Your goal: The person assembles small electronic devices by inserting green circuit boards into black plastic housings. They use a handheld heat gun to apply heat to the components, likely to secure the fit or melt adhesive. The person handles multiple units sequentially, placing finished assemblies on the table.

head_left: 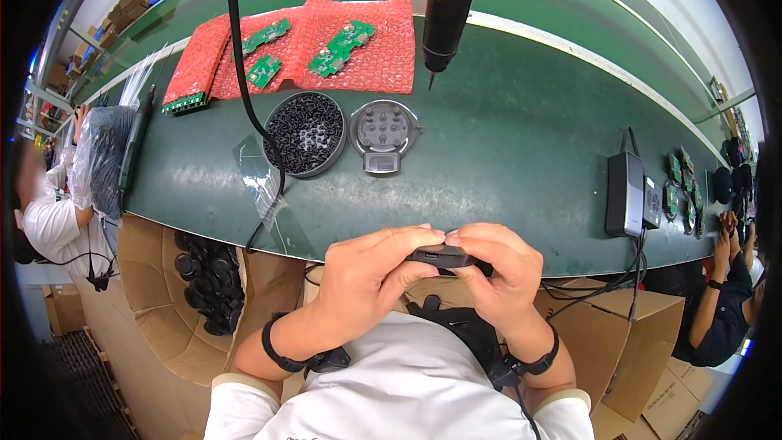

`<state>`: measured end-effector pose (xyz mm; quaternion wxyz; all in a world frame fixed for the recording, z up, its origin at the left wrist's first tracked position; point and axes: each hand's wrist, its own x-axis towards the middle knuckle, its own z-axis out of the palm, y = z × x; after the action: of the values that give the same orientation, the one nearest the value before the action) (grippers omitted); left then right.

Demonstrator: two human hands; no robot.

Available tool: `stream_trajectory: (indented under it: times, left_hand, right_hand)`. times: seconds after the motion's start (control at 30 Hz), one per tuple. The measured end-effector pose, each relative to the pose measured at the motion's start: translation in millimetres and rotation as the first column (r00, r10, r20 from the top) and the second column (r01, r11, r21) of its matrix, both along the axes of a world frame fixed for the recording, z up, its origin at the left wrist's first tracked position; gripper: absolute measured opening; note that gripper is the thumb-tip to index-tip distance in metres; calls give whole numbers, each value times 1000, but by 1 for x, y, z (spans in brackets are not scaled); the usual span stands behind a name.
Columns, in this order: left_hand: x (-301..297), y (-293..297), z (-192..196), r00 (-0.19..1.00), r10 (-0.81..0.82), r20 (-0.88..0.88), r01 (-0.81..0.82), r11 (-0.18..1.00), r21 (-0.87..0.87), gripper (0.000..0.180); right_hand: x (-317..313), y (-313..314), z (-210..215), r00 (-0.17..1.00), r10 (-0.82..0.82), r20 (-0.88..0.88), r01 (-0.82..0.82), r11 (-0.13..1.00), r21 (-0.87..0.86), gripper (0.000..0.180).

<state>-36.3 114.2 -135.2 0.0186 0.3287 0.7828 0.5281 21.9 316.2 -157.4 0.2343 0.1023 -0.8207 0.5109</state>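
Close to the table's near edge, my left hand [366, 273] and my right hand [501, 269] grip a small black plastic housing [442, 257] from both sides. Its narrow edge, with a small rectangular opening, faces me. Fingertips of both hands meet along its top, the thumbs press from below, and much of the part is hidden by the fingers. Beyond my hands stand a round dish of black screws [305, 132] and, beside it, a grey round fixture [383, 134] with several small bumps. An electric screwdriver [448, 4] hangs bit-down above the table.
Red bubble wrap [391, 53] carries green circuit boards [342, 47]. A black cable [241, 57] dangles at left. A black box-shaped device [625, 194] stands at right, near more boards [674, 198]. Cardboard boxes [151, 293] flank me; the left one holds black parts. Other people work at both sides.
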Motion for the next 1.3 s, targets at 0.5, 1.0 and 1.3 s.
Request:
stream_trajectory:
  times: [0.5,1.0,1.3]
  left_hand:
    - [-12,-4,-30,852,-20,-523,-88,979,-182,38]
    - [8,-9,-45,920,-38,-389,-61,969,-239,54]
    - [6,-10,-36,952,-42,-302,-27,974,-223,50]
  right_hand:
    - [-9,10,-12,999,14,-37,-2,951,308,36]
    - [-23,3,-3,985,-78,150,13,920,392,38]
    - [-29,8,13,969,-17,248,-90,906,414,35]
